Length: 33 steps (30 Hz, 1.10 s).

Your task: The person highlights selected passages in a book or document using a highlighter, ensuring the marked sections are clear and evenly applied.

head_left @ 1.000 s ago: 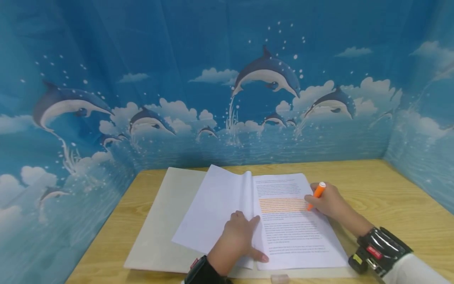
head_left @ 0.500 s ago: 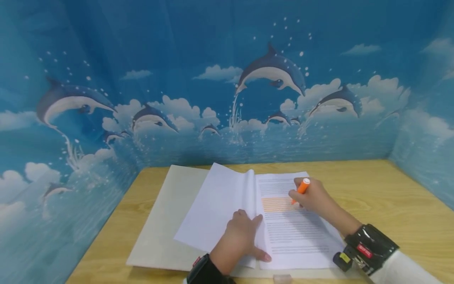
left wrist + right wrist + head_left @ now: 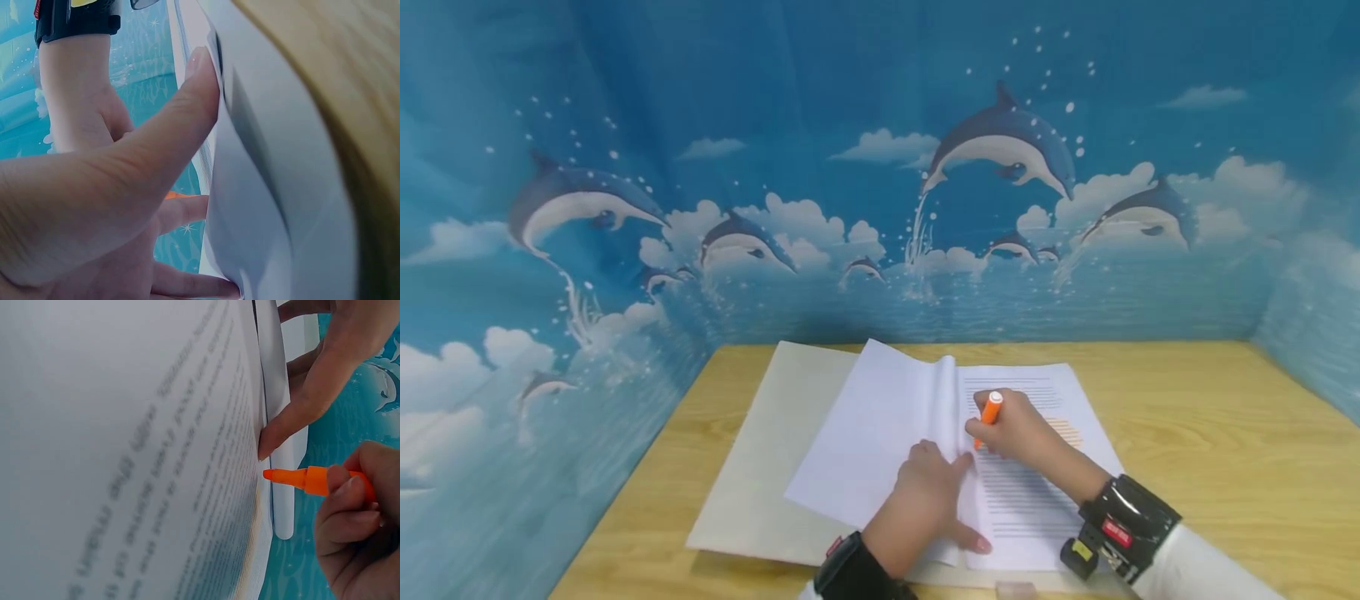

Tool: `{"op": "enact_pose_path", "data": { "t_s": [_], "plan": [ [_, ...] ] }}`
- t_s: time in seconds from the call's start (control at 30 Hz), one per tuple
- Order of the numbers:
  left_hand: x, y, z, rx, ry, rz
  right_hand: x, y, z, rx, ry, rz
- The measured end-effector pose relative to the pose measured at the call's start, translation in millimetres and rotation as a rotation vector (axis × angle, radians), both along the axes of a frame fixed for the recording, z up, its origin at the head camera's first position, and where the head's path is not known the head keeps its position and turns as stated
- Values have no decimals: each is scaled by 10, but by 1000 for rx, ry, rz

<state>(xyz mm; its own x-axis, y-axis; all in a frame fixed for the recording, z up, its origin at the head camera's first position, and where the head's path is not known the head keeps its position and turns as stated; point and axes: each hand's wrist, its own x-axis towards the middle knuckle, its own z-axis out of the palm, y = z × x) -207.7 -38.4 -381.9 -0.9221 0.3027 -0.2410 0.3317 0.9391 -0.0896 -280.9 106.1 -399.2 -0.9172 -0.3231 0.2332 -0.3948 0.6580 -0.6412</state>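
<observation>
My right hand (image 3: 1011, 427) grips an orange highlighter (image 3: 991, 407) with a white end, its tip down at the left side of the printed page (image 3: 1022, 525). In the right wrist view the highlighter (image 3: 315, 480) points at the page close to the fold. Orange marking (image 3: 1064, 432) covers several printed lines, partly hidden by my right hand and forearm. My left hand (image 3: 928, 492) rests spread across the fold, thumb on the printed page's lower edge and fingers on the turned-back sheets (image 3: 865, 433). The left wrist view shows my left thumb (image 3: 181, 106) pressing the paper.
Under the sheets lies an open pale folder cover (image 3: 752, 492) on the wooden table (image 3: 1210, 417). A small translucent piece (image 3: 1015, 590) sits at the folder's front edge. A blue dolphin-print curtain (image 3: 820, 167) stands behind and at both sides.
My right hand has moved left across the page with the highlighter, from the marking's right end to near the fold. My left hand has stayed on the sheets. The head view has shifted slightly.
</observation>
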Motion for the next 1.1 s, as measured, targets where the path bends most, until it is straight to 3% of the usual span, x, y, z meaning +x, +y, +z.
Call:
{"op": "enact_pose_path", "data": {
  "t_s": [0.3,0.53,0.73,1.1],
  "plan": [
    [-40,33,-14,-40,-38,27,-12,7,-30,-25,-58,-33],
    [-22,18,-26,-22,-12,13,-4,47,-36,-33,-26,-29],
    [-41,25,-29,8,-48,44,11,104,-24,-73,-56,-29],
    [-40,37,-35,10,-74,56,21,215,-40,-46,-47,-48]
  ]
}}
